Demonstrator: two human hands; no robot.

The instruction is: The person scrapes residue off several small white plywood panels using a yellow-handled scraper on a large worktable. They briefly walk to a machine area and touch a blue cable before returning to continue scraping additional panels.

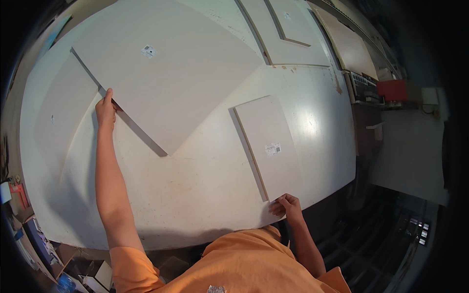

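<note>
In the upper left and centre of the frame, a large pale flat panel [171,83] lies at a slant over a white worktable [171,200], a small label [148,52] on its upper face. The left hand [106,110] holds the panel's lower-left edge, thumb on top and fingers curled around to the underside. At the far left, a thin pale sheet [58,97] lies partly behind the large panel.

Right of centre, a narrow rectangular panel [266,127] rests on the worktable, bearing a printed label [272,149] in its lower half. The right hand [287,206] is at this panel's lower end, fingers bent and drawn close together; they are blurred, so I cannot tell whether they grip the edge or only touch it.

More pale panels [298,49] lie at the upper right, one stacked on another, and a red box [392,90] sits beyond the worktable's right edge.
</note>
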